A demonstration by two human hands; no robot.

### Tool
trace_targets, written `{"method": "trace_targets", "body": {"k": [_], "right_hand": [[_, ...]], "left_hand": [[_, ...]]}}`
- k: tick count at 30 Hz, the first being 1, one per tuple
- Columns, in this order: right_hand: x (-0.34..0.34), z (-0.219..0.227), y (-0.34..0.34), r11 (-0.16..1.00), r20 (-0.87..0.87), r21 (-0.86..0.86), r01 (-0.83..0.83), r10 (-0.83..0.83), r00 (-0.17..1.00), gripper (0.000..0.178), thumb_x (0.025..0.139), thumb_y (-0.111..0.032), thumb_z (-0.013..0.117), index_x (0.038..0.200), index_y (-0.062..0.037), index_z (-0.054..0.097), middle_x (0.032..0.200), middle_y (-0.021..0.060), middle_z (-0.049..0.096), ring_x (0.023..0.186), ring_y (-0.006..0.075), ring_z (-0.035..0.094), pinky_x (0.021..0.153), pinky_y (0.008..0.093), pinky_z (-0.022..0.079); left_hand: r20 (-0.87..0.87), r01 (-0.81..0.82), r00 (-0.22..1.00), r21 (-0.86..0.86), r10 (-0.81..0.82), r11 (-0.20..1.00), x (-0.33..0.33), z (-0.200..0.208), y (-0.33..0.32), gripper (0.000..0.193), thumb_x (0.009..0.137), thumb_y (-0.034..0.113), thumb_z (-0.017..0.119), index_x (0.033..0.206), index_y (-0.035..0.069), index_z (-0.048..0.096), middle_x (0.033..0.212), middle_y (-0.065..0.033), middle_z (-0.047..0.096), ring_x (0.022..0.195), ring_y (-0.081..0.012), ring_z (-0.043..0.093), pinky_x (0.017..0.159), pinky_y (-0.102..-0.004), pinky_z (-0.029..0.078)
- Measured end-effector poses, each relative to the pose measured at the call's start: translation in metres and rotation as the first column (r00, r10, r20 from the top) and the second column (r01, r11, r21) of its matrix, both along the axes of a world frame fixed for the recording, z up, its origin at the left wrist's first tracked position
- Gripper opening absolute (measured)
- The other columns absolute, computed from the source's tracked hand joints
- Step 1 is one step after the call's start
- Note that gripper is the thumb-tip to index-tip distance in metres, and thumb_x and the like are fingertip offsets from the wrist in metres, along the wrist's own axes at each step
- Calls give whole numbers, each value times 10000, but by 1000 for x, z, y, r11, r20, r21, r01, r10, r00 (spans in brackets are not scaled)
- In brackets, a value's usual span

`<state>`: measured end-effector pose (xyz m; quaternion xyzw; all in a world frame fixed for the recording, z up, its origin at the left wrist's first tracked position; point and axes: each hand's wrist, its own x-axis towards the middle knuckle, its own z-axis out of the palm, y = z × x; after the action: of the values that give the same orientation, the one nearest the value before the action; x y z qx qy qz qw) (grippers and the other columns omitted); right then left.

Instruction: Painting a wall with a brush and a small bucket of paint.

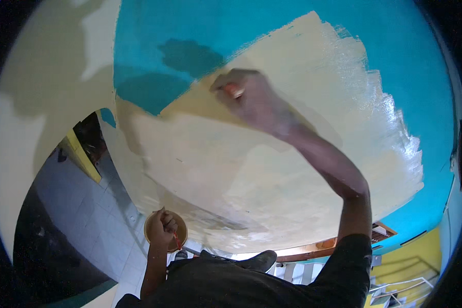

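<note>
My right hand [254, 102] is raised to the wall, its fingers closed round the orange-red handle of a paintbrush [234, 91]; the bristles are hidden behind the hand. Around it spreads a cream-painted patch [272, 154] over the turquoise wall [164, 25]. The patch's right border is ragged, with wet, shiny strokes. Low at the left, my left hand [163, 226] is closed over a tan paint bucket [180, 237], gripping it at its rim or red handle. How much paint is inside cannot be made out.
A cream wall [20, 102] curves along the left side. Below it lies a grey tiled floor [87, 215] with a yellow strip [82, 154]. At the lower right are a wooden ledge [313, 251], a yellow wall [426, 251] and metal rails [400, 287].
</note>
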<state>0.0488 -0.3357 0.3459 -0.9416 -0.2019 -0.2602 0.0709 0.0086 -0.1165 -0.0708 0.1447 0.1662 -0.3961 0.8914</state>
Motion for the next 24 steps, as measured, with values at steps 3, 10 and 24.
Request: {"method": "trace_targets", "body": {"k": [3,10,24], "right_hand": [[-33,60,-17,994,180,-98,52,-34,983,102,803,-45,592,878,-13,654,843,108,656,693,169,622,631,282,509],[-81,145,-10,957,451,-162,242,-146,881,104,783,-172,648,826,-81,672,706,123,644,621,282,624,580,306,488],[-3,-46,36,927,248,-314,207,-130,960,203,658,-89,658,852,-132,615,785,84,522,607,248,593,492,363,487]], "left_hand": [[88,33,995,78,-40,996,2,3,-5,271,922,305,480,720,124,466,476,50,249,363,-101,184,380,-263,178],[26,107,994,-5,-107,994,11,-8,-16,260,914,307,502,726,132,461,474,52,246,365,-99,193,388,-264,188],[59,145,988,-15,-144,989,7,-22,-18,289,887,373,537,718,146,478,466,57,262,355,-91,204,371,-269,189]]}}
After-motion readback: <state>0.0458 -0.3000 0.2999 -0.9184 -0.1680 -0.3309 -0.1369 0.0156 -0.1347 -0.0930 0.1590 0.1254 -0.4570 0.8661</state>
